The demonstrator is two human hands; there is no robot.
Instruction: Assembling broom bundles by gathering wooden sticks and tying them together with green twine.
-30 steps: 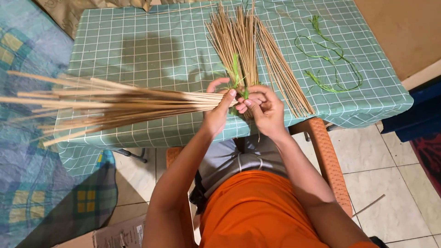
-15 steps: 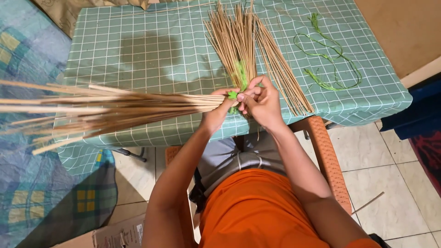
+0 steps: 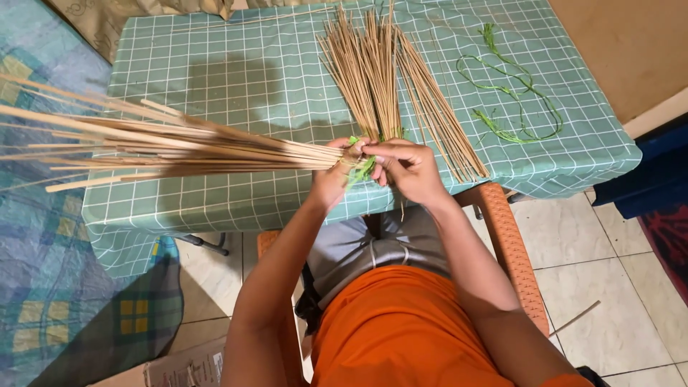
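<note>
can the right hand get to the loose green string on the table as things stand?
Probably yes, but not freely. The green string lies in the open on the tablecloth, forward and right of the right hand, nothing between. That hand is busy at the green tie on the stick bundle.

Single head-worn view, aimed steeply downward from above the seated person, orange-clad lap seen close at the bottom edge, green checked tablecloth-covered table (image 3: 215, 79) filling the upper frame, tiled floor (image 3: 609, 287) caught at the right, no second view provided
</note>
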